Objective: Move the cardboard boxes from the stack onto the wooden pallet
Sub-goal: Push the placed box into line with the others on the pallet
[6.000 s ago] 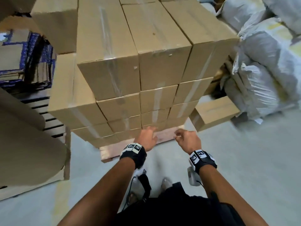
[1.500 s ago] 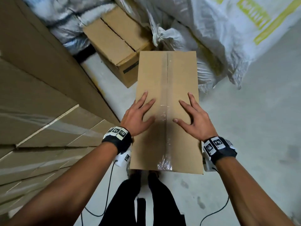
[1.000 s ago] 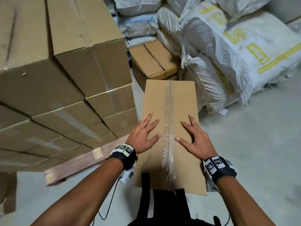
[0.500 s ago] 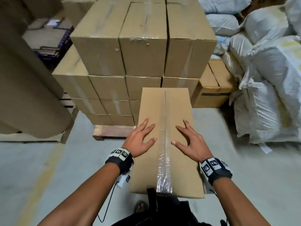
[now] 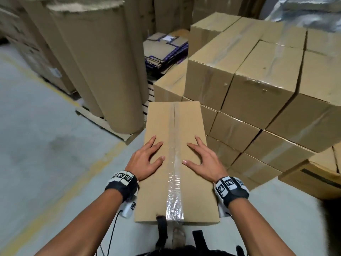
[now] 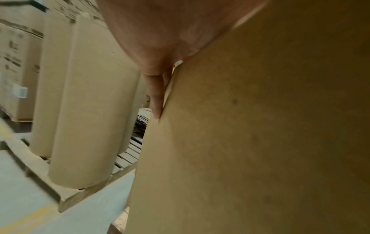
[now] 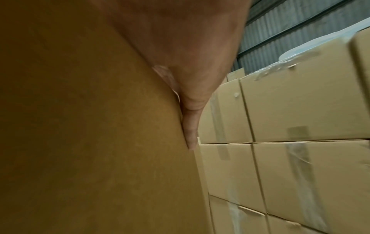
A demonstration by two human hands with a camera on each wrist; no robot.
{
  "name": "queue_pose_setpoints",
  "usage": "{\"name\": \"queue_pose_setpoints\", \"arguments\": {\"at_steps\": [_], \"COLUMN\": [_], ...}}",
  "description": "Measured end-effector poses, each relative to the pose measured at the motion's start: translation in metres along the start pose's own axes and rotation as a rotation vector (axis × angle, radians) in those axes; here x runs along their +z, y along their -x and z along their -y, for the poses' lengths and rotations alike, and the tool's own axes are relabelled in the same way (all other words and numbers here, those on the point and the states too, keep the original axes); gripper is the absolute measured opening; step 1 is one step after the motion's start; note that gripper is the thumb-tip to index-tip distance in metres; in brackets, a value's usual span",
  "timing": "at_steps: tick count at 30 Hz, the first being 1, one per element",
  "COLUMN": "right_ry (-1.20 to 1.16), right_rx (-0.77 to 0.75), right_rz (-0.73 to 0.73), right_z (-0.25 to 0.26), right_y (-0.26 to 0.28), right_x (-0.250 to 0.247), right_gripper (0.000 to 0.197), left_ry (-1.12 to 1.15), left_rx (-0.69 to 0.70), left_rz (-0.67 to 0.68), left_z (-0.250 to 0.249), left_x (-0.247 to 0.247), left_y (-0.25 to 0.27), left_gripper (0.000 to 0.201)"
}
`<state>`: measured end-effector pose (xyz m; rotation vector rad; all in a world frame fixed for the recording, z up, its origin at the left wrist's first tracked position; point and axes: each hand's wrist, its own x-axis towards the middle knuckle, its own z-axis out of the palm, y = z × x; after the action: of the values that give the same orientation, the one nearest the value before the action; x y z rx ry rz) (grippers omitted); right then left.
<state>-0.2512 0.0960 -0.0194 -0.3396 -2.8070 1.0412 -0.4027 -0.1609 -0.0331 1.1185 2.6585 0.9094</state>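
Observation:
I carry a long cardboard box (image 5: 175,130) with a clear tape seam at waist height, lengthwise in front of me. My left hand (image 5: 145,159) lies over its left top edge and my right hand (image 5: 204,159) over its right top edge, thumbs and forefingers spread flat on top. In the wrist views straight fingers (image 6: 156,95) (image 7: 190,126) press flat against the box sides (image 6: 260,142) (image 7: 90,126). The tall stack of taped boxes (image 5: 258,89) (image 7: 300,126) stands close on my right.
Big brown paper rolls (image 5: 96,61) stand on a slatted wooden pallet (image 5: 103,122) (image 6: 40,166) ahead left. Flattened cartons (image 5: 166,50) lie behind them. A separate box (image 5: 313,174) sits on the floor at right. A yellow line (image 5: 60,196) crosses the grey floor at left.
I have turned left with the box: the sacks left the view, the stack slid to my right and the paper rolls came in ahead. Both hands keep the same hold.

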Motion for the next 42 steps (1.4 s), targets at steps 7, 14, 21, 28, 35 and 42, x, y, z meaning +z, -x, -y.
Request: {"name": "queue_pose_setpoints", "arguments": {"at_steps": [7,14,21,28,35,42], "right_ry": [0.005,0.033,0.097,0.122,0.147,0.216], "right_rx": [-0.142,-0.21,-0.18,-0.041,0.115,0.247], "right_rz": [0.06,0.055,-0.01,-0.129,-0.242,-0.306], "right_z": [0.033,0.068,0.101,0.137,0.146,0.118], "right_y": [-0.103,-0.201,-0.31,-0.403,-0.47,-0.525], "right_x": [0.003,0.005,0.02,0.023,-0.005,-0.051], "right_gripper": [0.079,0.078,0.083,0.08,0.079,0.077], "left_ry": [-0.045,-0.068,-0.06,-0.027,-0.003,0.05], "left_rx": [-0.118,-0.129,-0.057,0.09,0.254,0.385], "left_rz": [-0.113,-0.174,-0.179,-0.092,0.024,0.091], "left_z": [0.036,0.08,0.161,0.222,0.236,0.214], "left_x": [-0.054,-0.107,-0.154,-0.209,-0.23,-0.206], "left_y": [-0.038,-0.101,-0.202,-0.329,-0.459,-0.578], "left_gripper": [0.066,0.065,0.068,0.072,0.074,0.068]}}
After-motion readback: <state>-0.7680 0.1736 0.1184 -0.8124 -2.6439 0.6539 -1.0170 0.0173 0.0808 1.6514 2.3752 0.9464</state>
